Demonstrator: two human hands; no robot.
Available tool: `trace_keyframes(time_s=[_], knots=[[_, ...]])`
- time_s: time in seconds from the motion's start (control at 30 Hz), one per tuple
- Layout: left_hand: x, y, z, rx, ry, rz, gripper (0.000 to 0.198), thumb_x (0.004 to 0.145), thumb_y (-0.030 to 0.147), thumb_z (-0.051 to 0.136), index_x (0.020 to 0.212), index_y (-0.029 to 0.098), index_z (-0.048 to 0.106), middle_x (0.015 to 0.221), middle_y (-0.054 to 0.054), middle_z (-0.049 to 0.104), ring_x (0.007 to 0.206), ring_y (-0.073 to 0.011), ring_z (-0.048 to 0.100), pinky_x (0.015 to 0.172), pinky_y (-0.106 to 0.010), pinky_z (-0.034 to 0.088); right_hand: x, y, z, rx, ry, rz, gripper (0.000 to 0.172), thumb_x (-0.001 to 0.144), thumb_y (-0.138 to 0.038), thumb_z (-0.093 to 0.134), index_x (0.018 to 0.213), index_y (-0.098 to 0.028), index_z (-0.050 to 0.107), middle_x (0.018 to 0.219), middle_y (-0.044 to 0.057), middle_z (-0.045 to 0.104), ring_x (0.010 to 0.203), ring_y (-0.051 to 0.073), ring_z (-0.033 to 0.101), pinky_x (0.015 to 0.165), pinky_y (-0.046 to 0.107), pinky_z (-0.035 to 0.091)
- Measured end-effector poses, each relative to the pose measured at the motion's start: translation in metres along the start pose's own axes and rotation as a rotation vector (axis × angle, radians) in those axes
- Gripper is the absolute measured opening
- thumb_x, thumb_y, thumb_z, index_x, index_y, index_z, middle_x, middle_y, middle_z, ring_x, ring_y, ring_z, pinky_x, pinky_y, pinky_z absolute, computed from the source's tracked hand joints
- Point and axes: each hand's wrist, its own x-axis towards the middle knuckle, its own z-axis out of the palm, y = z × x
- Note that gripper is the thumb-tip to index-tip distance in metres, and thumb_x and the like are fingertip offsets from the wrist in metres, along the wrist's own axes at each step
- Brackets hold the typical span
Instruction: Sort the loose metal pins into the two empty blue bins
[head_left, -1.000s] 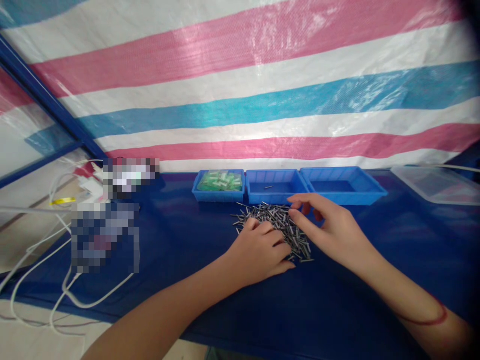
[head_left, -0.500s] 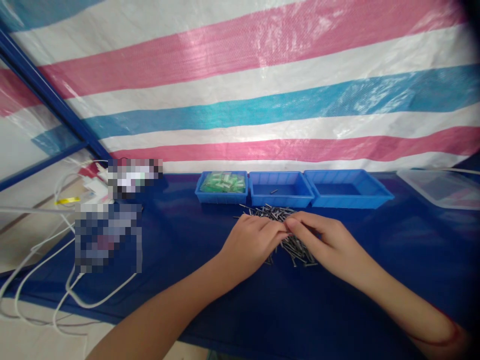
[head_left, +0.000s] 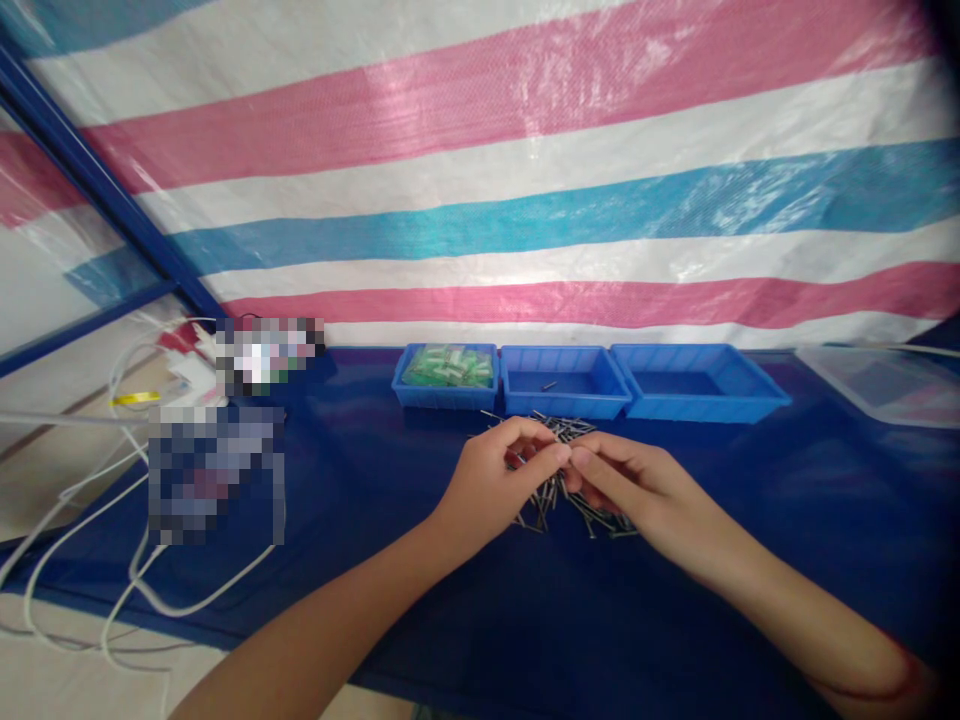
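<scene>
Your left hand [head_left: 491,485] and right hand [head_left: 634,488] meet fingertip to fingertip just above a loose pile of metal pins [head_left: 561,427], which lies on the counter [head_left: 360,500] right in front of the middle bin. The left fingers [head_left: 551,455] pinch a small bunch of those pins, which hangs below them. The right hand's fingers are pressed together with their tips against the left's; whether they grip a pin too is hidden.

The counter is covered in dark blue sheeting. Along its far edge, 3 blue bins stand side by side, touching: the left bin [head_left: 439,398] holds pale green pieces, the middle bin [head_left: 592,380] has 1 pin on its floor, and the right bin [head_left: 750,385] stands next to it. A clear plastic tray [head_left: 885,385] rests at the far right. White cables [head_left: 142,585] loop off the counter's left end. Behind everything hangs a tarpaulin [head_left: 525,200] striped pink, white and blue, with a blue frame bar [head_left: 97,190] slanting down at the left.
</scene>
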Motion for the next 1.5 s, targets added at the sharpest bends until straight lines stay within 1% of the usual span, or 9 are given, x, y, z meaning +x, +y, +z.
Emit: trace_keyframes(time_s=[0.3,0.4,0.67,0.87,1.0,1.17,1.3,1.4,1.5], knots=[[-0.001,0.005,-0.003,0.073,0.020,0.131,0.009,0.087,0.026,0.058,0.088,0.017,0.061,0.086,-0.003,0.066,0.076,-0.0129,0.060,0.069,-0.025,0.048,-0.002,-0.003,0.006,0.206,-0.015,0.139,0.039,0.088,-0.053,0.050,0.074,-0.017,0.059,0.058,-0.002,0.047,0.050,0.009,0.039,0.045,0.023,0.029],[-0.001,0.006,-0.005,0.143,0.040,0.215,0.006,0.087,0.022,0.057,0.088,0.017,0.061,0.087,-0.003,0.065,0.075,-0.0117,0.059,0.070,-0.024,0.047,-0.003,-0.002,0.005,0.256,0.056,0.135,0.033,0.085,-0.050,0.057,0.082,-0.018,0.061,0.060,-0.002,0.049,0.051,0.009,0.041,0.046,0.023,0.031],[0.002,-0.001,-0.007,0.232,-0.043,0.324,0.012,0.091,0.025,0.053,0.095,0.017,0.060,0.087,-0.004,0.062,0.079,-0.0126,0.058,0.072,-0.024,0.047,-0.004,-0.005,0.002,0.204,0.267,-0.083,0.016,0.076,-0.034,0.072,0.083,-0.021,0.065,0.074,0.000,0.064,0.063,0.012,0.057,0.057,0.023,0.047],[0.001,0.000,-0.006,0.268,-0.141,0.333,0.021,0.096,0.027,0.043,0.091,0.015,0.060,0.088,-0.005,0.060,0.084,-0.0140,0.057,0.077,-0.025,0.045,-0.009,-0.001,0.003,0.017,0.276,-0.189,0.011,0.081,-0.031,0.067,0.088,-0.023,0.065,0.080,0.001,0.066,0.068,0.014,0.060,0.058,0.025,0.049],[0.000,0.002,-0.006,0.297,-0.119,0.262,0.022,0.096,0.029,0.043,0.100,0.016,0.060,0.091,-0.005,0.061,0.086,-0.0149,0.058,0.078,-0.026,0.045,0.000,-0.001,-0.002,0.000,0.311,-0.229,0.008,0.080,-0.031,0.068,0.082,-0.023,0.067,0.080,0.001,0.067,0.069,0.014,0.061,0.062,0.026,0.051],[0.001,0.000,-0.011,0.302,-0.065,0.188,0.026,0.095,0.031,0.045,0.113,0.017,0.058,0.095,-0.005,0.063,0.083,-0.0140,0.059,0.075,-0.025,0.045,0.039,0.001,-0.019,-0.001,0.487,-0.191,0.018,0.074,-0.035,0.072,0.086,-0.022,0.068,0.082,0.003,0.069,0.072,0.016,0.063,0.065,0.029,0.051],[0.002,-0.002,-0.014,0.403,-0.113,0.253,0.022,0.094,0.028,0.046,0.106,0.017,0.061,0.095,-0.006,0.064,0.085,-0.0150,0.059,0.078,-0.028,0.044,0.069,-0.001,-0.031,-0.035,0.483,-0.112,0.037,0.077,-0.038,0.068,0.110,-0.021,0.064,0.080,0.005,0.069,0.062,0.017,0.061,0.053,0.031,0.048],[0.001,-0.003,-0.014,0.558,-0.191,0.324,0.019,0.092,0.026,0.048,0.101,0.018,0.063,0.095,-0.004,0.065,0.087,-0.0163,0.057,0.078,-0.030,0.040,0.071,-0.003,-0.031,-0.042,0.464,-0.084,0.045,0.077,-0.036,0.067,0.119,-0.021,0.058,0.079,0.005,0.068,0.058,0.016,0.059,0.050,0.030,0.046],[-0.003,-0.004,-0.010,0.717,-0.292,0.426,0.018,0.091,0.030,0.051,0.093,0.021,0.066,0.095,-0.003,0.065,0.089,-0.0177,0.054,0.077,-0.032,0.035,0.057,-0.001,-0.026,-0.002,0.426,-0.100,0.041,0.079,-0.035,0.065,0.117,-0.023,0.055,0.081,0.004,0.066,0.057,0.015,0.057,0.051,0.029,0.046]])
